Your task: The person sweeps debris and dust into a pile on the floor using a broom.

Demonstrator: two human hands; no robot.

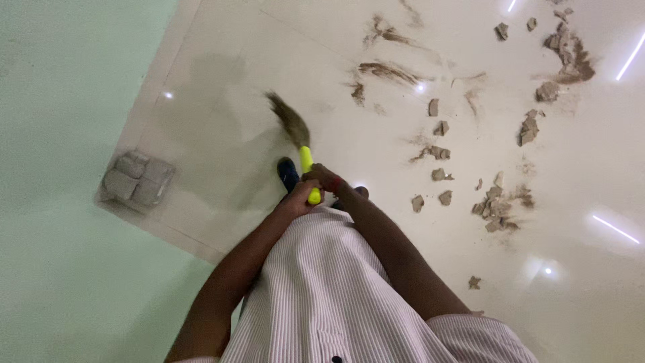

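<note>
Hands stacked on broom handle (309, 176): left hand (300, 199) low, right hand (322, 176) above, fingers clamped for control; bristles (287, 119) angled to floor (222, 101), rubble (494, 202) right.

bright, even overhead light. ceiling lamps glare as white dots and streaks on the glossy floor (605, 175), mostly right of the hands. a soft shadow falls beyond the left hand (297, 199). the broom bristles (287, 119) are motion-blurred; the edges look stretched.

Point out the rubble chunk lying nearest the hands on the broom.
The small chunk just right of the hands, paired with another; the rest lie farther right.
</note>
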